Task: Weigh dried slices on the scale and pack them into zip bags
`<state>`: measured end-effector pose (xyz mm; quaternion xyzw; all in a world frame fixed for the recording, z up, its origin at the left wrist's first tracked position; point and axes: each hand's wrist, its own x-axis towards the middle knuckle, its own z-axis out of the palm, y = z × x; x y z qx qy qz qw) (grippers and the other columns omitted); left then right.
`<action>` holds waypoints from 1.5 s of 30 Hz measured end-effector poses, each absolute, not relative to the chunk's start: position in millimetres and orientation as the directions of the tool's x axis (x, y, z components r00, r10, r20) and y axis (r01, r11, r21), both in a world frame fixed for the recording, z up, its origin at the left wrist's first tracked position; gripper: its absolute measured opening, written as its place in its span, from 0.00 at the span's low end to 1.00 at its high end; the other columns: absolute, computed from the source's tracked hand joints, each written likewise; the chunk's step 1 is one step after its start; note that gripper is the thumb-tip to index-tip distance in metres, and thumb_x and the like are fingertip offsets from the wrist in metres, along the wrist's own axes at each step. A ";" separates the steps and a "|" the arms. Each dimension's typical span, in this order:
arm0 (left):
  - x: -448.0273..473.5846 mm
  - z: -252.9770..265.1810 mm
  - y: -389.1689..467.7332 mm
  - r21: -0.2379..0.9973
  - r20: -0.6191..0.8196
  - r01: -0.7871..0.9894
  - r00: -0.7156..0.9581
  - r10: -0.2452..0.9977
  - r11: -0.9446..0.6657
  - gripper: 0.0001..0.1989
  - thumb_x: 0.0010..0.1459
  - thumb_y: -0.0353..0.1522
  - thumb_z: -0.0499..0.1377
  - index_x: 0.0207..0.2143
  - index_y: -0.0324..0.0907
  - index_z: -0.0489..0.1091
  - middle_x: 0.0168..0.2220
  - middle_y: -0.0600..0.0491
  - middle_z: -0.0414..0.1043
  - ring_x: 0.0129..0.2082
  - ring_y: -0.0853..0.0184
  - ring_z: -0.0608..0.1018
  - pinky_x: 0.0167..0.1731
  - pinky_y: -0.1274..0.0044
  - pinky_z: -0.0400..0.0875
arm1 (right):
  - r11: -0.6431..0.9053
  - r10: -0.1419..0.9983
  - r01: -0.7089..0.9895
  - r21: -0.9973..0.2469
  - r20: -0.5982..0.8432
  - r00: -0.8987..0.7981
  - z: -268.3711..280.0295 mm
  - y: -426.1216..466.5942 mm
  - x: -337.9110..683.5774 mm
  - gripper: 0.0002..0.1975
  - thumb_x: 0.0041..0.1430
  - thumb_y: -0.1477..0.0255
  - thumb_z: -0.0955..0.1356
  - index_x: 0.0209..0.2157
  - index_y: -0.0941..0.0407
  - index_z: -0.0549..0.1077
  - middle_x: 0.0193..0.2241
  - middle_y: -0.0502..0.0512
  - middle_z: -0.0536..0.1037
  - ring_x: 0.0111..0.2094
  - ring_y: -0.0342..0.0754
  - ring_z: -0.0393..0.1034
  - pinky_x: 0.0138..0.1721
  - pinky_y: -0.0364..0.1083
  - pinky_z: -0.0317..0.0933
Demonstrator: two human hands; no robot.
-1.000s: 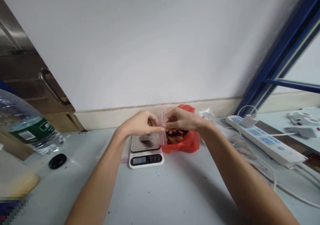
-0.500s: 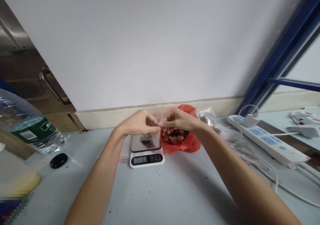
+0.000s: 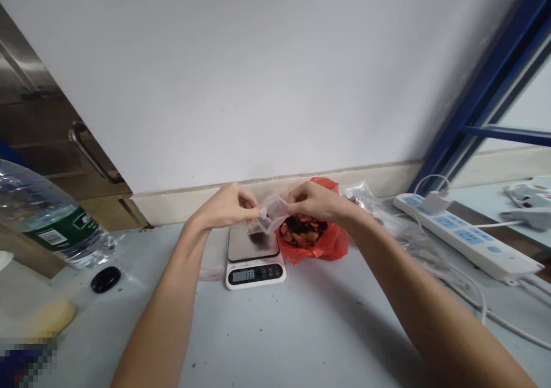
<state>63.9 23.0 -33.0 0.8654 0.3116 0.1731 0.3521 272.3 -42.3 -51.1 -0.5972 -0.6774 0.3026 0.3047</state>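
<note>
With the scale [image 3: 253, 250] as the dial's centre, one bottle [image 3: 64, 221] lies at nine o'clock, cut off by the frame's left edge. Below it is one black disc [image 3: 105, 279], also near nine; at eight, a pale container [image 3: 26, 290] runs out of the frame.

At eleven, the left hand [image 3: 226, 207] has its fingers closed on the left edge of one small clear bag [image 3: 275, 207]. The bag is over the scale's plate, toward one o'clock; whether it touches the plate is hard to tell. A second ago both hands met at the bag's top; now they stand apart, its mouth spread between them. The scale's display appears to read 13.3, where it showed 0.0 before. Three buttons sit beside the digits.

At two, the right hand [image 3: 316, 201] pinches the bag's right edge, fingertips partly hidden. Beneath it, one red bag [image 3: 331, 247] holds brown pieces [image 3: 301, 233], too jumbled to count. At three lie crumpled clear bags [image 3: 408, 239], number unclear, then one power strip [image 3: 465, 233] with one white adapter [image 3: 434, 202], all on the worktop [image 3: 301, 330].
</note>
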 end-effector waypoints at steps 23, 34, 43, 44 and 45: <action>77.0 -52.7 33.5 0.978 0.171 0.007 0.557 0.813 -0.210 0.33 0.57 0.43 0.65 0.62 0.48 0.60 0.42 0.51 0.78 0.47 0.61 0.79 0.49 0.66 0.74 | 0.272 0.949 0.764 -0.585 0.293 -0.114 -32.9 -58.5 304.4 0.48 0.56 0.58 0.71 0.71 0.54 0.47 0.40 0.55 0.80 0.39 0.53 0.75 0.46 0.52 0.66; 96.2 -54.3 37.5 0.977 0.190 0.011 0.425 0.885 -0.214 0.28 0.39 0.44 0.75 0.41 0.39 0.78 0.44 0.45 0.80 0.47 0.58 0.79 0.43 0.71 0.74 | 0.199 0.963 0.809 -0.553 -0.044 -0.266 -12.3 -88.2 365.9 0.20 0.57 0.52 0.69 0.32 0.54 0.81 0.28 0.54 0.81 0.30 0.49 0.72 0.31 0.47 0.62; 126.7 -52.7 16.1 0.884 0.417 -0.031 0.502 0.758 -0.466 0.16 0.47 0.42 0.72 0.37 0.43 0.82 0.43 0.47 0.83 0.48 0.56 0.80 0.51 0.67 0.73 | 0.028 0.999 0.915 -0.404 0.048 -0.009 -13.0 -81.7 354.4 0.21 0.51 0.55 0.73 0.42 0.54 0.80 0.38 0.58 0.82 0.35 0.53 0.75 0.33 0.49 0.63; 128.2 -52.2 14.1 0.878 0.441 -0.069 0.496 0.748 -0.473 0.17 0.46 0.42 0.73 0.37 0.42 0.82 0.42 0.47 0.83 0.48 0.56 0.80 0.51 0.67 0.73 | 0.034 0.999 0.915 -0.402 0.050 -0.015 -13.7 -80.7 352.8 0.22 0.50 0.55 0.73 0.43 0.54 0.80 0.40 0.58 0.83 0.36 0.54 0.75 0.34 0.49 0.64; 129.5 -51.8 12.4 0.873 0.465 -0.113 0.488 0.739 -0.475 0.17 0.46 0.42 0.73 0.36 0.42 0.82 0.42 0.48 0.83 0.48 0.56 0.81 0.52 0.66 0.73 | 0.048 0.998 0.913 -0.405 0.046 -0.033 -14.4 -79.9 351.3 0.23 0.49 0.55 0.74 0.44 0.53 0.80 0.41 0.58 0.83 0.38 0.54 0.76 0.35 0.49 0.65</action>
